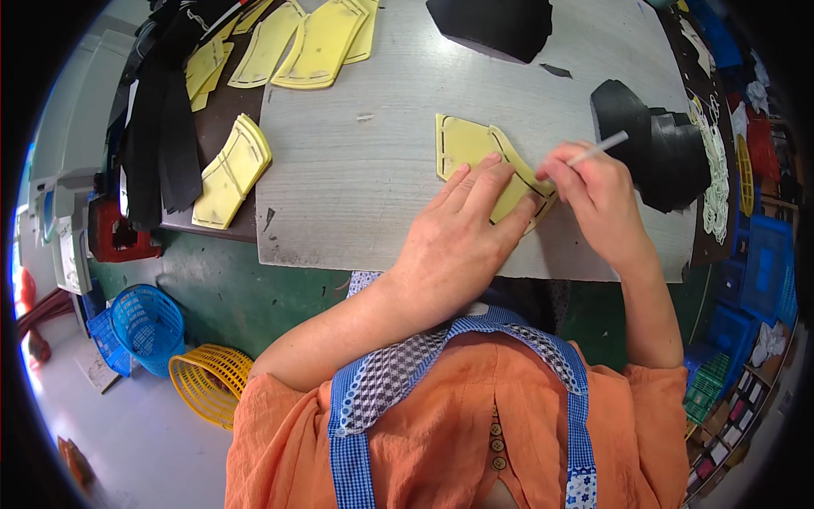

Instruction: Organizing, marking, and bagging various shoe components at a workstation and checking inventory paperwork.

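Note:
A yellow curved template with dark slots along its edges lies on the grey board. My left hand rests flat on it with fingers stretched out, covering its lower left part. In my right hand is a slim whitish pen, pinched between the fingers and slanting up to the right. Its lower end meets the template's right edge, next to a dark curved line; the tip itself is hidden by my fingers. Whatever lies beneath the template is hard to make out.
The grey board carries more yellow templates at the far left and a black sheet at the back. Black cut pieces and pale cord lie right. Left are a yellow stack, black strips and floor baskets.

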A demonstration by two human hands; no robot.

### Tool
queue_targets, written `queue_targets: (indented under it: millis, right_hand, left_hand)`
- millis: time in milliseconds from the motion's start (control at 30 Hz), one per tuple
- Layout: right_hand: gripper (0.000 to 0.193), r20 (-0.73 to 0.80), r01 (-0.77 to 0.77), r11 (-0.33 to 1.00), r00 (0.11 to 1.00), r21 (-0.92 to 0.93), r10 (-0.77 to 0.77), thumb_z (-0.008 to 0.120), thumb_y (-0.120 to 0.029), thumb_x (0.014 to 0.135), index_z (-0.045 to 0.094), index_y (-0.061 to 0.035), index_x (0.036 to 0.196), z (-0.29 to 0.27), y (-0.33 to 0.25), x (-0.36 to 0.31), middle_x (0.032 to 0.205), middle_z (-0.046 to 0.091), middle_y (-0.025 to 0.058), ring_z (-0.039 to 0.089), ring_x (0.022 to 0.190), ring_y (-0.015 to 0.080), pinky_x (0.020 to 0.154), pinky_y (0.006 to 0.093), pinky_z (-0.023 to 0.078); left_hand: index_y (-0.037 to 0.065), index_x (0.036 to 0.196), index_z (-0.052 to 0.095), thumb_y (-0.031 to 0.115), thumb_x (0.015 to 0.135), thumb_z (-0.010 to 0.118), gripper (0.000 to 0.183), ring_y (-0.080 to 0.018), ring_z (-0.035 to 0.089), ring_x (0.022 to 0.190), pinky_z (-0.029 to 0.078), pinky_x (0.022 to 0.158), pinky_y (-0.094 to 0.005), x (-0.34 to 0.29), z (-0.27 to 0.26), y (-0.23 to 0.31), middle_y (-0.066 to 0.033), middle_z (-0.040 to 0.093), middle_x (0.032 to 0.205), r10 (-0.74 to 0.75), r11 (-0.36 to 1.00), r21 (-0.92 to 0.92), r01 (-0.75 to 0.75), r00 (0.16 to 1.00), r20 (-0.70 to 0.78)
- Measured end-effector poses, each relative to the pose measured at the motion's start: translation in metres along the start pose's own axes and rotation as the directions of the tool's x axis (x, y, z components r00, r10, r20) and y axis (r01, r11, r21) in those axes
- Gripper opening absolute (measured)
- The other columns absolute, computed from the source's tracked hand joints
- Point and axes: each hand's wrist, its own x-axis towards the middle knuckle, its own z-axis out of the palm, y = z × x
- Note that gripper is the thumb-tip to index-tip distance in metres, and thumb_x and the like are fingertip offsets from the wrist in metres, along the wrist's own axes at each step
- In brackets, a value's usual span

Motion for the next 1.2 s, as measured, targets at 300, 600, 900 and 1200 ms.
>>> queue_targets:
  millis: [300,600,900,1200]
  right_hand:
    - [0.019,-0.259,0.231,0.972,0.942,0.043,-0.213,0.054,-0.015,0.092,0.063,-0.0011,0.084,0.031,-0.002,0.018,0.078,0.062,0.012,0.058,0.078,0.0307,0.07,0.0381,0.046]
    - [0.021,-0.06,0.163,0.986,0.985,0.02,-0.162,0.056,-0.022,0.091,0.063,-0.003,0.084,0.006,-0.005,-0.033,0.072,0.058,0.0134,0.056,0.074,0.0322,0.067,0.0408,0.045]
    - [0.01,-0.27,0.027,1.0,0.962,-0.013,-0.029,0.065,-0.01,0.084,0.06,-0.0019,0.087,0.019,-0.006,-0.015,0.081,0.063,0.0143,0.062,0.075,0.0306,0.066,0.0358,0.048]
    - [0.02,-0.617,-0.258,0.96,0.775,-0.11,0.138,0.06,-0.019,0.092,0.063,0.0004,0.093,-0.058,0.052,-0.05,0.074,0.059,0.0064,0.052,0.062,0.0117,0.057,0.0267,0.043]
  left_hand:
    - [0.019,0.109,0.065,0.015,0.074,0.07,0.035,-0.0285,0.057,0.107,0.053,0.083,-0.0363,0.005,-0.006,-0.001,-0.0112,0.052,0.12,0.016,1.0,0.016,-0.018,0.996,0.082]
    - [0.021,0.104,0.065,0.018,0.071,0.073,0.033,-0.026,0.053,0.114,0.047,0.089,-0.0379,0.015,-0.016,-0.002,-0.0078,0.054,0.119,0.003,0.999,0.034,-0.007,0.994,0.11]
    - [0.007,0.111,0.049,0.024,0.059,0.083,0.065,-0.0336,0.052,0.103,0.038,0.099,-0.0439,0.068,-0.022,-0.039,-0.0112,0.052,0.101,0.186,0.979,-0.119,-0.163,0.957,0.223]
    - [0.008,0.13,0.048,0.041,0.079,0.067,0.064,-0.0345,0.036,0.131,0.024,0.111,-0.0504,0.044,-0.042,-0.071,-0.0161,0.043,0.135,0.07,0.974,0.195,-0.115,0.972,0.226]
